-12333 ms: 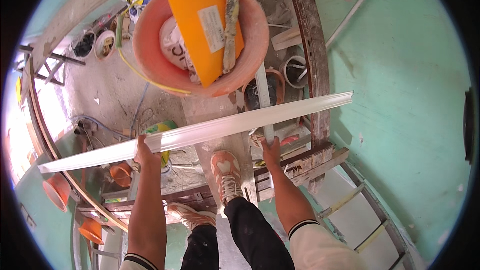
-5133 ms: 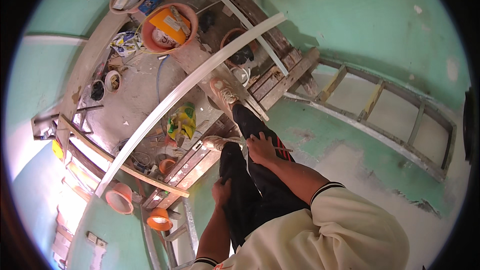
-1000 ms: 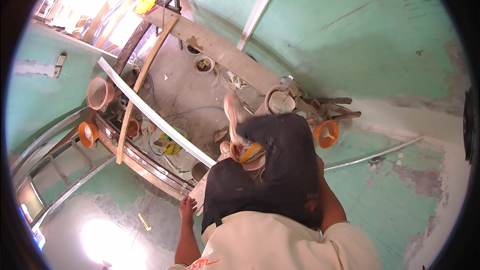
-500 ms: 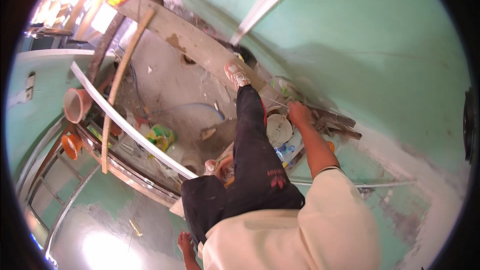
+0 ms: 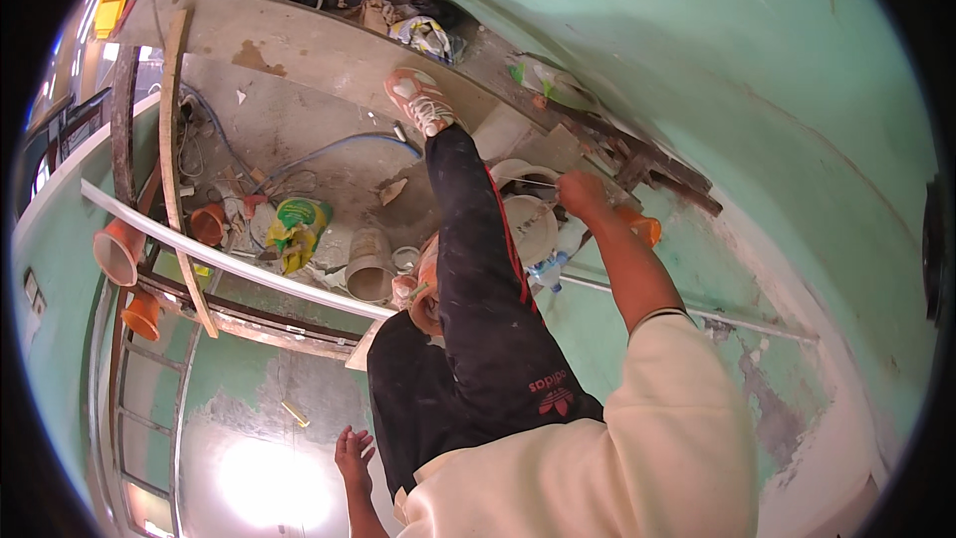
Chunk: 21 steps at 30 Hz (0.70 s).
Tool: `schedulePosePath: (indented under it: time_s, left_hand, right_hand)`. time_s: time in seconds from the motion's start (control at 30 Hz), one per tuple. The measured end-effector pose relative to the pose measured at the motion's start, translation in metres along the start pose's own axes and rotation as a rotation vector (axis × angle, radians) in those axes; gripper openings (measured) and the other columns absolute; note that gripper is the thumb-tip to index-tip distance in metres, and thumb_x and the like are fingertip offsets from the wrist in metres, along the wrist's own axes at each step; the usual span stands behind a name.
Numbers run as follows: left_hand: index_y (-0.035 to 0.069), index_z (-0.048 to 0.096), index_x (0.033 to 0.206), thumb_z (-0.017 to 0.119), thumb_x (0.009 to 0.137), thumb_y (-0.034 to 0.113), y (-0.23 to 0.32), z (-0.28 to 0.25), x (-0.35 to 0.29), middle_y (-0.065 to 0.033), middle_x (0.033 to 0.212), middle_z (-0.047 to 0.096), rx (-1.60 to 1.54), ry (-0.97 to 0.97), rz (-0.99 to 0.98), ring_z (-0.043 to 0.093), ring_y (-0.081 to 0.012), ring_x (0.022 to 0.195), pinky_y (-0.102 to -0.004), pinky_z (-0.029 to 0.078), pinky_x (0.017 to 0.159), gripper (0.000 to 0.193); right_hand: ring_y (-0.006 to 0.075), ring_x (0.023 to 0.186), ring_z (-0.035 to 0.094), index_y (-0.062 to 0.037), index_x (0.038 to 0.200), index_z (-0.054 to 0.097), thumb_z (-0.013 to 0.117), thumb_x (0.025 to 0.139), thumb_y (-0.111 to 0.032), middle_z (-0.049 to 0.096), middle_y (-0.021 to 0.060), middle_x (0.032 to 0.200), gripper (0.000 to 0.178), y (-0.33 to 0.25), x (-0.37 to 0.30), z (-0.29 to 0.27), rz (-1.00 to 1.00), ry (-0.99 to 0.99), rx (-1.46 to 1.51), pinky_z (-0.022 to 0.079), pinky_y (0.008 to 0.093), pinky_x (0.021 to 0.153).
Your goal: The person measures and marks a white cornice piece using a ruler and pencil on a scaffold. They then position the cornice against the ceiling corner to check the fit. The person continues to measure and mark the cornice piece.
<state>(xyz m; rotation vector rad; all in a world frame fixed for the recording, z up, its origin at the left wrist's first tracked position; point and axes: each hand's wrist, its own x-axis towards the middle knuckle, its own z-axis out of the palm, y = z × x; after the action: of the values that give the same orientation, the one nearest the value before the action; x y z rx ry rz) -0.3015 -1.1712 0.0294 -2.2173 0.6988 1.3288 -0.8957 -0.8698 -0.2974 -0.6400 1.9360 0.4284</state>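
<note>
My right hand [image 5: 582, 193] is closed around one end of a thin, pale, wire-like piece [image 5: 538, 182], whose kind I cannot make out. It points left, above a white round bucket lid [image 5: 530, 227]. Beside my left thigh, my left hand [image 5: 355, 450] hangs with its fingers apart and nothing in it. A long white trim strip [image 5: 239, 261] runs from the far left to my left knee. One foot, in a pink and white shoe [image 5: 418, 100], rests on a wide plank [image 5: 329, 48].
A narrow wooden batten [image 5: 171, 139] leans across the left side. Orange buckets [image 5: 119, 251], a green and yellow bag [image 5: 299, 229] and a blue hose [image 5: 339, 142] lie below. A green wall [image 5: 717, 90] rises on the right, with dark timber pieces [image 5: 687, 189] beside it. A metal ladder [image 5: 149, 408] stands lower left.
The view has turned and shifted, so the plank and strip lie more level. My left hand has risen a little with fingers spreading; my right hand keeps its grip on the thin piece.
</note>
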Motion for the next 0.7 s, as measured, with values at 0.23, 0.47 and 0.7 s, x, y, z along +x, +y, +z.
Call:
schedulePosePath:
  time_s: [0.23,0.47,0.7]
  left_hand:
    - [0.006,0.051,0.148,0.062,0.107,0.039,0.007,-0.007,0.015,-0.0108,0.123,0.069,0.047,-0.077,0.000,0.068,-0.0215,0.108,-0.0392,0.056,0.090,0.053]
    - [0.006,0.050,0.150,0.060,0.107,0.038,0.017,-0.004,0.020,-0.0131,0.125,0.069,0.070,-0.064,0.044,0.068,-0.0224,0.110,-0.0393,0.056,0.090,0.054]
    - [0.006,0.051,0.149,0.060,0.108,0.037,0.069,0.026,0.012,-0.0126,0.127,0.069,0.054,-0.059,0.105,0.069,-0.0220,0.110,-0.0393,0.057,0.091,0.052]
  right_hand:
    - [0.0337,0.097,0.068,-0.0119,0.102,0.077,0.071,0.090,-0.013,0.068,0.0092,0.097,0.013,0.053,-0.096,0.035,0.068,0.454,0.325,0.053,0.0464,0.081]
    - [0.0310,0.088,0.069,-0.0140,0.107,0.078,0.074,0.083,-0.003,0.067,0.0061,0.095,0.027,0.063,-0.150,0.041,0.063,0.677,0.399,0.054,0.0430,0.073]
    - [0.0287,0.094,0.070,-0.0123,0.110,0.077,0.074,0.078,0.003,0.068,0.0057,0.099,0.036,0.076,-0.153,0.019,0.044,0.695,0.480,0.055,0.0411,0.077]
